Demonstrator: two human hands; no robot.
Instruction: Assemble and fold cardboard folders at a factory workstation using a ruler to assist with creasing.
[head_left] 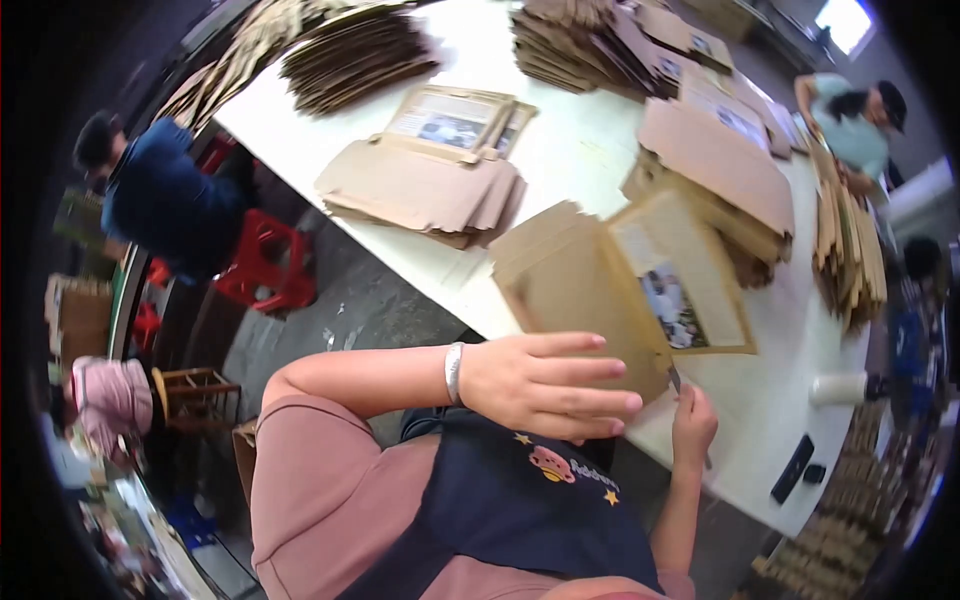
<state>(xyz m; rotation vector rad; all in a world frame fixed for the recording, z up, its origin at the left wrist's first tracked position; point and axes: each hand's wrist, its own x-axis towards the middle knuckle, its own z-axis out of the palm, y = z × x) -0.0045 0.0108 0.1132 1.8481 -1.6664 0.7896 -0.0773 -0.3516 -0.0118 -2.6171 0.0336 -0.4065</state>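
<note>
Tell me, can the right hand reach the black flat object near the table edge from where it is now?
Probably yes: the right hand rests at the table edge, and only bare tabletop lies between it and the black flat object.

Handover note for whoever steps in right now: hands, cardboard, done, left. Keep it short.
Left hand: open, fingers spread flat on the brown flat-folded cardboard box with a printed picture panel at the white table edge.
Right hand: at the box's lower corner; grip unclear.
Done: cannot tell; stacks of flat brown cardboard blanks lie across the table.
Left: the box in hand is not yet set up.
</note>
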